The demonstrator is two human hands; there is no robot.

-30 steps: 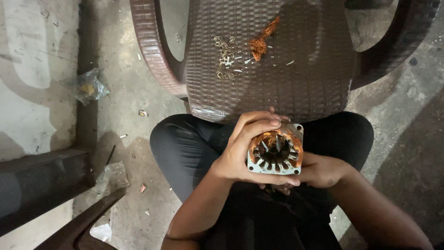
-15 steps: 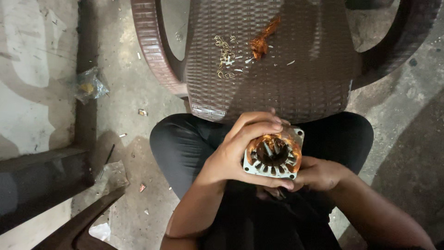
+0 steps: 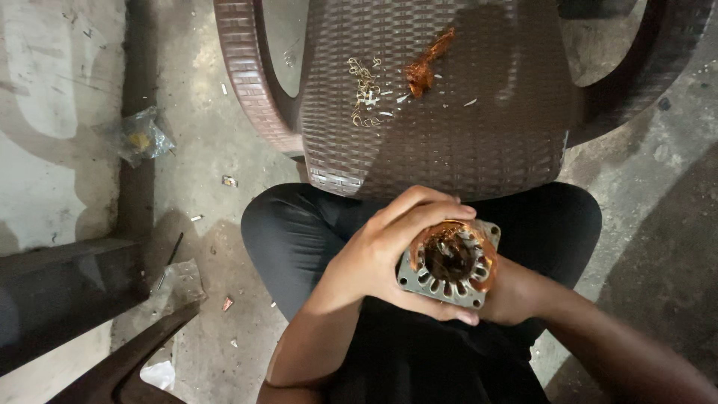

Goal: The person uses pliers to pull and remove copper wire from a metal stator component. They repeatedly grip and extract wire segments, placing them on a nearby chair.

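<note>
A person sits with knees in dark trousers (image 3: pixel 299 232) drawn up to the front edge of a brown woven plastic chair (image 3: pixel 464 142), and both hands meet over the lap around a motor core (image 3: pixel 449 263), a square stack of grey metal plates with a ring of slots and copper wire (image 3: pixel 452 251) packed in and around its round middle. The left hand (image 3: pixel 374 258) wraps the core from its left side, fingers curled over the top edge and the thumb pressed along the bottom edge, so the grip is closed firmly on it. The right hand (image 3: pixel 512 292) sits under and behind the core on its right side; most of it is hidden by the metal, so it seems to cup and support the piece, though how its fingers lie cannot be made out. The core is tilted with its open face up toward the camera. On the chair seat, well apart from the hands, lie a loose clump of copper wire (image 3: pixel 428 63) and, just beside it, a scatter of small pale scraps (image 3: pixel 366 93). On the concrete floor (image 3: pixel 217 164) to the left lies a crumpled clear plastic bag (image 3: pixel 142 135).
</note>
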